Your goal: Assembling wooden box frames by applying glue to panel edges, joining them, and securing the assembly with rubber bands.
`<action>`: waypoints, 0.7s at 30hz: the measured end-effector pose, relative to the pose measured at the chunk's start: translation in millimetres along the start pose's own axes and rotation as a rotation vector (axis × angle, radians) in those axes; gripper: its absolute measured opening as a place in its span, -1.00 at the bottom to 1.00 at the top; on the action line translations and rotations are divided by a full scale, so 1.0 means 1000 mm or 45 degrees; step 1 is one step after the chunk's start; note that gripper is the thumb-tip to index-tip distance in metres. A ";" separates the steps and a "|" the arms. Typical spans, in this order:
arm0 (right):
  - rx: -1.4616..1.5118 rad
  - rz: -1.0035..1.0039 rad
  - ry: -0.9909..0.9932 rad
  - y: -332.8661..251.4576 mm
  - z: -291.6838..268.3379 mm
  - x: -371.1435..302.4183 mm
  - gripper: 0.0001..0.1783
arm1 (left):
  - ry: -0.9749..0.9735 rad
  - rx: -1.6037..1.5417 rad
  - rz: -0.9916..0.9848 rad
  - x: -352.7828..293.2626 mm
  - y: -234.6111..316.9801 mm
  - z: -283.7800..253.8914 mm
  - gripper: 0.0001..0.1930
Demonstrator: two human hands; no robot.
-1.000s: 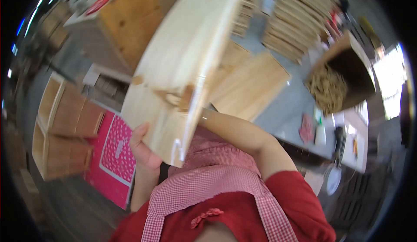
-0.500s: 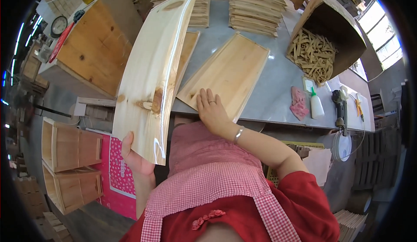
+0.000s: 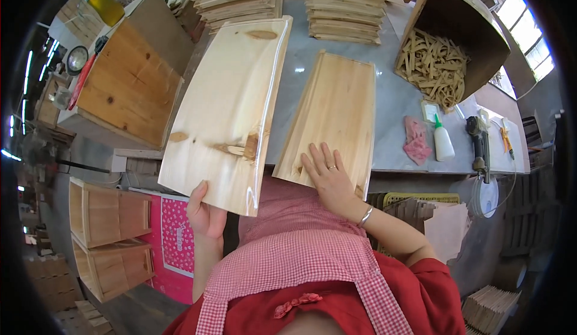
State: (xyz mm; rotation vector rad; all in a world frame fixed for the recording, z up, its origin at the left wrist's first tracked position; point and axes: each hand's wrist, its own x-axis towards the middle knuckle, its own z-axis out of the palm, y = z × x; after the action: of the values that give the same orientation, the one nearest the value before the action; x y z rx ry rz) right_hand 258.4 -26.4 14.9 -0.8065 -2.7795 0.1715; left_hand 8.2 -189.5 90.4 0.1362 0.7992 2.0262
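Observation:
My left hand (image 3: 205, 215) grips the near edge of a pale wooden panel (image 3: 225, 112) with dark knots, held tilted above the left part of the grey worktable (image 3: 393, 103). My right hand (image 3: 327, 176) lies flat, fingers spread, on the near end of a second, yellower wooden board (image 3: 336, 109) that rests on the table. A ring and a bracelet show on that hand and wrist. The two boards lie side by side, almost touching.
Stacks of thin boards (image 3: 342, 4) stand at the table's far edge. A tipped box of wood strips (image 3: 436, 64), a pink rag (image 3: 415, 140), a glue bottle (image 3: 443, 143) and a power tool (image 3: 478, 143) lie right. Wooden crates (image 3: 108, 239) and a large box (image 3: 129, 88) stand left.
The pale panel has swung down from close to the camera and now hangs lower over the table. My right hand has come onto the yellower board.

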 end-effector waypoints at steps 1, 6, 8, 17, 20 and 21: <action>-0.027 -0.008 -0.025 0.001 0.000 -0.003 -0.19 | 0.023 0.064 -0.018 0.000 -0.002 0.002 -0.32; 0.108 -0.141 -0.108 -0.002 -0.009 -0.028 -0.21 | 0.010 0.260 0.007 -0.001 -0.011 0.010 -0.31; 0.150 -0.194 -0.130 -0.003 -0.010 -0.027 -0.21 | -0.022 0.382 0.138 0.002 -0.015 0.009 -0.28; 0.142 -0.188 -0.087 0.006 -0.005 0.004 -0.21 | 0.042 0.830 0.346 0.036 -0.047 -0.002 -0.46; 0.168 -0.177 -0.081 0.005 -0.006 0.004 -0.22 | -0.005 0.965 0.399 0.042 -0.058 -0.005 -0.58; 0.170 -0.177 -0.082 0.005 -0.006 0.004 -0.22 | -0.003 0.969 0.398 0.042 -0.060 -0.006 -0.58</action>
State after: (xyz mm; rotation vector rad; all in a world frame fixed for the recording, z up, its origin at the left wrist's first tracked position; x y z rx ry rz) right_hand 259.4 -19.6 20.3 -0.5839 -2.8351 0.3586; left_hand 25.6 -136.6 41.9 0.7300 1.5931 1.8921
